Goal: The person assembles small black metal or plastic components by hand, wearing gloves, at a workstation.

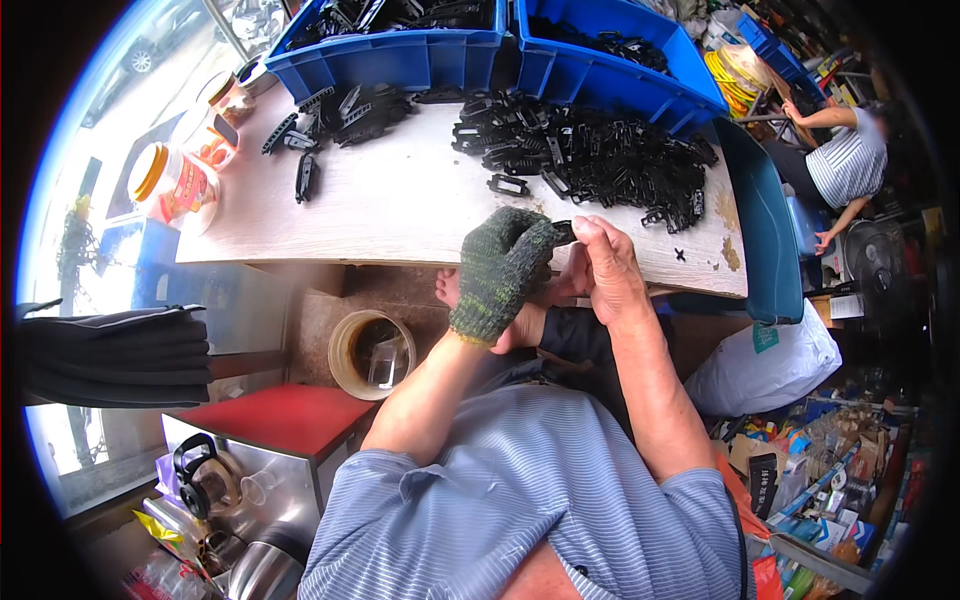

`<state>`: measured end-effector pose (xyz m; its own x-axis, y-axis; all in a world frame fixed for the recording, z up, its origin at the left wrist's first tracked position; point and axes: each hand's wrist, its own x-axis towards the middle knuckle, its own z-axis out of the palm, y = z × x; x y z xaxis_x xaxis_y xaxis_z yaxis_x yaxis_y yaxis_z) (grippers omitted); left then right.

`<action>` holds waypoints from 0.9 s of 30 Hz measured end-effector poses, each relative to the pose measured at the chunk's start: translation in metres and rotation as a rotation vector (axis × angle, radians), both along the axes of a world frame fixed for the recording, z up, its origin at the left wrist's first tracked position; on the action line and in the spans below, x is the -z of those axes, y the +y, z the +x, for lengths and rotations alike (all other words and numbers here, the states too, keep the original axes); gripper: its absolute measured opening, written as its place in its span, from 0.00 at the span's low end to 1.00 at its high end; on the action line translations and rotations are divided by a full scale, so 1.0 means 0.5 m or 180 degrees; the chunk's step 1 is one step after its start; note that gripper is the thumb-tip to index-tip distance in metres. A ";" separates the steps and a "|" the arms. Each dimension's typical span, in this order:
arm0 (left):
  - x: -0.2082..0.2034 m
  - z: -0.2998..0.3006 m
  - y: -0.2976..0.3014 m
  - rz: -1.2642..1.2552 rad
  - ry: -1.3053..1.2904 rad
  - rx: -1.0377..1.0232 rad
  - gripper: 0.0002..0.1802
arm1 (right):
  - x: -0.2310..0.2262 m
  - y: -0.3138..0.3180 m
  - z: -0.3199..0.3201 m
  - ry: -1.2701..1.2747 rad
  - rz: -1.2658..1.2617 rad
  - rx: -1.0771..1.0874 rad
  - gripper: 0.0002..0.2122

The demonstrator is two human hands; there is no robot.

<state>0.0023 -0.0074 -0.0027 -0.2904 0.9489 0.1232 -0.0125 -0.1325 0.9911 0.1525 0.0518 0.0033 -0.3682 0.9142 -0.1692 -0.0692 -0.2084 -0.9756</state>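
My left hand, in a dark green knitted glove, is closed at the table's near edge. Between its fingers and the fingertips of my bare right hand is a small black plastic part, mostly covered by both hands. Beyond them lies a wide heap of black plastic parts. One loose frame-shaped black piece rests just past my glove. A smaller pile of longer black parts sits further left, with a single black part in front of it.
Two blue bins of black parts stand along the table's far side. Lidded jars are at the left. A dark green tub adjoins the right edge. Below are a bucket and white sack. Another person bends at the far right.
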 end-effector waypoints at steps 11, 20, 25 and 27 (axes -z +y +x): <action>0.031 0.076 0.034 0.0868 0.0557 0.0332 0.10 | 0.038 -0.007 0.075 0.0446 0.0120 0.0659 0.13; -0.024 0.182 0.111 0.1177 0.2377 -0.0213 0.17 | -0.028 0.070 0.295 0.0400 0.0000 0.1913 0.25; 0.011 0.231 0.192 0.0820 0.3454 0.0229 0.09 | -0.094 0.131 0.384 0.0703 -0.0100 0.3004 0.17; 0.013 0.237 0.200 0.0844 0.3541 0.0395 0.09 | -0.092 0.137 0.404 0.0457 0.0002 0.3100 0.19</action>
